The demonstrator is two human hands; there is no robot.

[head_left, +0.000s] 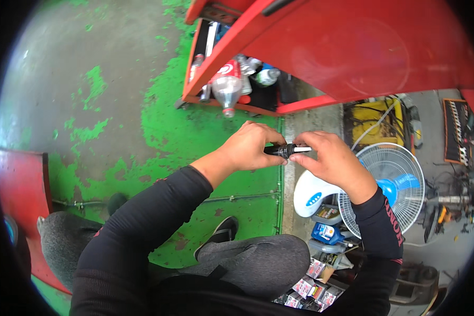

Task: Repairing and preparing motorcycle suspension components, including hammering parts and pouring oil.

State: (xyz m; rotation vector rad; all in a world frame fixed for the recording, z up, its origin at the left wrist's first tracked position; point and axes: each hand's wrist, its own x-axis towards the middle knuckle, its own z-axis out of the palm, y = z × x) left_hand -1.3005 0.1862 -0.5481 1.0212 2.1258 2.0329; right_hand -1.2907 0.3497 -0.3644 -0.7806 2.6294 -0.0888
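The floor [105, 95] fills the left and middle of the view, grey concrete with worn green paint, and it lies open from the left rim to the painted strip's straight right edge near the middle. A red cabinet [353, 47] spans the top right, its slanted panel hanging over an open drawer [231, 100] whose lower lip faces the hands; bottles [227, 84] lie in it, one neck poking over the lip. At the right, a white fan [389, 184] lies tilted on clutter, its round cage just beside the right wrist. Below it sit blue oil bottles [326, 231] and small boxes [310, 287]. A red panel [21, 189] edges the left rim. The knees [258, 260] in grey trousers are bent low, with a black sandal [221, 231] on the green paint.

The left hand [250, 147] and right hand [329, 160] meet in the air below the drawer, with room all round them. Between them is a small black part [284, 151] with a pale tip pointing right. The left grip is clamped on its dark end; the right fingers pinch the pale end.
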